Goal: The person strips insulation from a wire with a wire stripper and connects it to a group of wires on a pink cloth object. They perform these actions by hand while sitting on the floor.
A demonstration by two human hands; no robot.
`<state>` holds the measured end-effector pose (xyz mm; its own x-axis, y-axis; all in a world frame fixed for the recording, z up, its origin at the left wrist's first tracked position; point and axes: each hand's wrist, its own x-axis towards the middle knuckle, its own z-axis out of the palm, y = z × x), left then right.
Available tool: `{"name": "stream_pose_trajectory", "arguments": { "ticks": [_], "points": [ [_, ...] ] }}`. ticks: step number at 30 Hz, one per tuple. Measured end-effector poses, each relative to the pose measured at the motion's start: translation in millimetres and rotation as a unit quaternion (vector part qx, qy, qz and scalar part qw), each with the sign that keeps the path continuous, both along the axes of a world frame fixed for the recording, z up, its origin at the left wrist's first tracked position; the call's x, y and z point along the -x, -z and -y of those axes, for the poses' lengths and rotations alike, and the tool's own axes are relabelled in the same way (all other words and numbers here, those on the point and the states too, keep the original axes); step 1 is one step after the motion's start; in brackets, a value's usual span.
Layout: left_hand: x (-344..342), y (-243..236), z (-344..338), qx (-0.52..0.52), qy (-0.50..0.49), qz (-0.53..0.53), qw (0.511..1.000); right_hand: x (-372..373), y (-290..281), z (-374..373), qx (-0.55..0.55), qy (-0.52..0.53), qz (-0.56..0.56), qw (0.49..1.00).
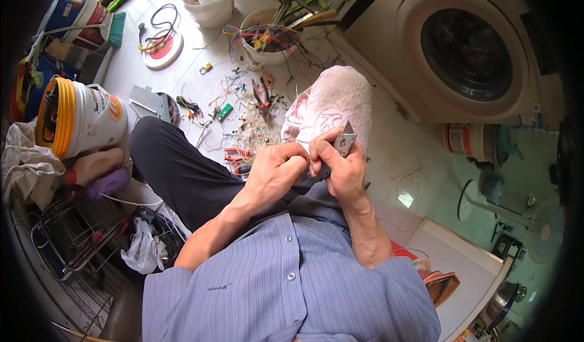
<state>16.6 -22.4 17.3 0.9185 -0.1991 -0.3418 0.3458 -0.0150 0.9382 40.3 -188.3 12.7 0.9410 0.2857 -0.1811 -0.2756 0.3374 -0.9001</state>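
Observation:
My right hand [344,165] is closed around a utility knife, whose pointed metal blade [345,141] sticks up past the thumb. Its dark handle is mostly hidden in the palm. Close against it, my left hand [277,168] is shut in a pinch. What lies between those fingers is too small to make out. Both hands meet above my lap, just in front of a pink towel [340,92] draped over my right knee. Beyond my left hand, pliers with red handles [263,95] lie among a heap of loose wires [252,129] on the floor.
A white bucket of tools and wires [254,51] stands ahead, near another white bucket [210,10]. The front-loading washing machine [438,56] is at far right. At left are a bucket with coiled yellow hose [100,120] and a wire rack [73,238]. A small green circuit board [225,112] lies ahead.

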Motion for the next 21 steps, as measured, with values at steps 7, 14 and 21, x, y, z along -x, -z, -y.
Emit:
{"name": "stream_pose_trajectory", "arguments": {
  "ticks": [7, 14, 21],
  "points": [
    [1, 8, -6, 0.093, -0.032, -0.111, 0.989, 5, -7, -2, -0.016, 0.017, -0.037, 0.999],
    [6, 12, -4, 0.138, -0.07, -0.124, 0.98, 5, -7, -4, -0.024, 0.013, -0.041, 0.999],
    [9, 22, 3, 0.236, -0.094, -0.179, 0.95, 5, 0, -3, -0.079, 0.035, -0.082, 0.993]
  ]
}}
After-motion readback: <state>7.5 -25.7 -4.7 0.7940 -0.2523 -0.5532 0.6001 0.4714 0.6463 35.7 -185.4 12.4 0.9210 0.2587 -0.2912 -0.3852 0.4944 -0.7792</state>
